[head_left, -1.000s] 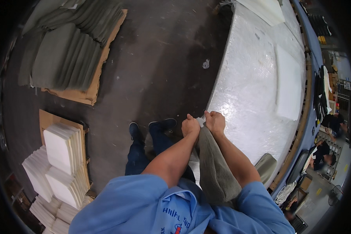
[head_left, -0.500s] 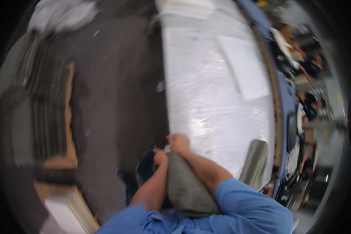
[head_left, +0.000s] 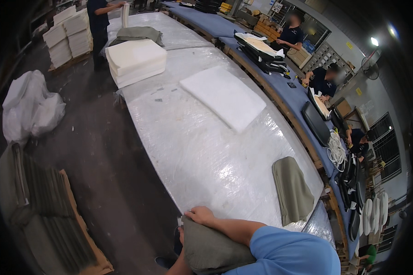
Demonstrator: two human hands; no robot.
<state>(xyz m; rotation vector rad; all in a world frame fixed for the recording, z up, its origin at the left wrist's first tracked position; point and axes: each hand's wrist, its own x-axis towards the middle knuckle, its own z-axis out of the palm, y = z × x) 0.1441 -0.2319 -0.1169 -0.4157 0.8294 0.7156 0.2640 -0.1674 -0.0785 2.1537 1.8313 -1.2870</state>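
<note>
An olive-grey fabric cushion cover [head_left: 213, 247] lies against my body at the near edge of the table. My right hand [head_left: 201, 215] is closed on its top corner, fingers curled over the edge. Just below and to the left, my left hand [head_left: 181, 236] is at the same corner, mostly hidden behind the cloth. A small white bit shows by the fingers; I cannot make out what it is. A second olive-grey cover [head_left: 293, 190] lies flat on the table to the right. Farther off, a white foam slab [head_left: 225, 97] rests on the plastic-wrapped table [head_left: 170, 137].
A stack of white foam blocks [head_left: 136, 62] and a folded grey cloth [head_left: 140, 34] sit at the far end. Piled olive-grey covers [head_left: 46, 220] stand on cardboard at left, beyond them a plastic bag [head_left: 32, 105]. Several people work along the blue bench [head_left: 284, 91].
My view has tilted up, bringing the far end of the table and the workers into sight. Both hands stay at the cover's corner; the left is now more hidden.
</note>
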